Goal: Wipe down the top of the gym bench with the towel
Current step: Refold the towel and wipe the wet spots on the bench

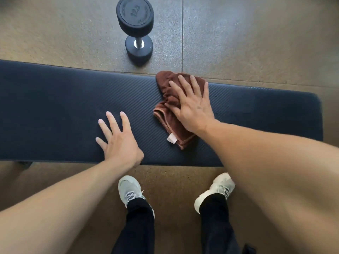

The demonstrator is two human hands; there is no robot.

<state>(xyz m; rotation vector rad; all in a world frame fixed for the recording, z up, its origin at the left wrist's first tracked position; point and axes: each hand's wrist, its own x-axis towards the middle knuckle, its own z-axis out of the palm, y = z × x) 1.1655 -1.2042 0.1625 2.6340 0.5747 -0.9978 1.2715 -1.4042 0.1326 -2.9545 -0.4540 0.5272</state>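
Observation:
A dark blue padded gym bench (55, 110) runs across the view from left to right. A crumpled brown towel (166, 83) with a white tag lies on its top, right of the middle, reaching the far edge. My right hand (190, 105) presses flat on the towel with straight, spread fingers. My left hand (117, 136) rests flat on the bare pad near the front edge, left of the towel, fingers spread and holding nothing.
A black dumbbell (136, 28) stands on end on the speckled rubber floor (256, 43) just beyond the bench. My two feet in pale sneakers (129, 189) stand on the floor in front of the bench. The bench's right end lies near the frame's right side.

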